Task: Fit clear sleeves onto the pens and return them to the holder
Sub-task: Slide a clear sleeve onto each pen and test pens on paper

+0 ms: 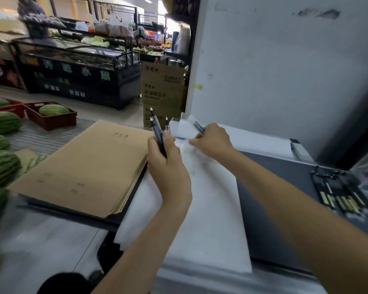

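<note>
— What has the left hand (pixel 168 166) got?
— A bunch of pens (pixel 157 134), dark ones, three at least. The fingers are curled tight round the barrels and the tips point up and away. The hand sits over the sheet (pixel 210 209), near its far left edge.
— And the right hand (pixel 214 141)?
— Closed too, over the sheet's far end. A lone pen (pixel 199 127) sticks out past the knuckles, slanting up and left, gripped in the fist. The fingertips come together, pointing toward the left hand. Whether a clear sleeve is pinched there I cannot tell; it is too blurred.
— Do the hands touch?
— No. They are near each other but apart, with bare sheet between them.
— Any more pens?
— A row of pens (pixel 340 193) lies flat on the grey top, well right of the sheet, dark barrels with yellowish ends nearest the camera.
— And left of the sheet?
— A stack of brown folders (pixel 83 166), just beside the sheet's left edge. Well left of the sheet are striped green melons (pixel 2 166).
— Beyond the sheet?
— A printed cardboard box (pixel 163 85) past its far left corner, and a pale wall (pixel 285 71) past its far right.
</note>
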A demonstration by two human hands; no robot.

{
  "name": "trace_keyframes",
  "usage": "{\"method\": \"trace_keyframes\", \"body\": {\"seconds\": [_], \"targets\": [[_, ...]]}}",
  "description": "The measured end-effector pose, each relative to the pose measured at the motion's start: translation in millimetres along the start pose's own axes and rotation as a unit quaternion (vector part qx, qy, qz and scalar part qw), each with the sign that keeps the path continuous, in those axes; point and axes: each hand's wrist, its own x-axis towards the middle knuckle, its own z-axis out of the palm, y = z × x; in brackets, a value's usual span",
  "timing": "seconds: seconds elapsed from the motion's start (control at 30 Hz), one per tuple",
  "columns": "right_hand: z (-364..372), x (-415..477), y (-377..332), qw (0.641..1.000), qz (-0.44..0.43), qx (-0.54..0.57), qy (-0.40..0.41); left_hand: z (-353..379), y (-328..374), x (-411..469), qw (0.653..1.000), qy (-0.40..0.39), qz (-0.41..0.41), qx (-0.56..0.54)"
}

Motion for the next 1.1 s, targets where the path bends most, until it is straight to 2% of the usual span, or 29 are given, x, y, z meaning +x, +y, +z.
{"method": "trace_keyframes", "body": {"seconds": [0.17,0.3,0.47,0.57,0.63,0.73,0.8,0.87,0.97,1.1], "targets": [[4,0,0,1.000,-0.002,-0.022,-0.004,0,-2,1,1.000,0.003,-0.018,0.002],[-3,-5,-3,0.999,-0.010,-0.041,-0.006,1,-1,-1,0.999,-0.027,-0.023,0.010],[-32,-19,12,1.000,-0.012,0.009,0.018,2,2,-9,0.993,-0.119,-0.011,0.019],[-56,-30,32,0.993,0.003,0.110,0.032,6,-1,-14,0.979,-0.196,-0.007,0.058],[-69,-37,50,0.973,0.032,0.229,0.016,9,-2,-18,0.966,-0.241,0.003,0.097],[-80,-45,74,0.911,0.089,0.402,-0.009,11,-3,-22,0.949,-0.284,0.017,0.135],[-80,-47,88,0.871,0.114,0.478,-0.020,11,-6,-21,0.945,-0.288,0.015,0.157],[-76,-50,98,0.847,0.123,0.516,-0.037,11,-8,-19,0.943,-0.289,0.006,0.166],[-71,-54,107,0.831,0.123,0.539,-0.051,11,-10,-19,0.938,-0.302,-0.001,0.172],[-79,-57,110,0.812,0.100,0.574,-0.025,12,-10,-21,0.927,-0.318,0.012,0.197]]}}
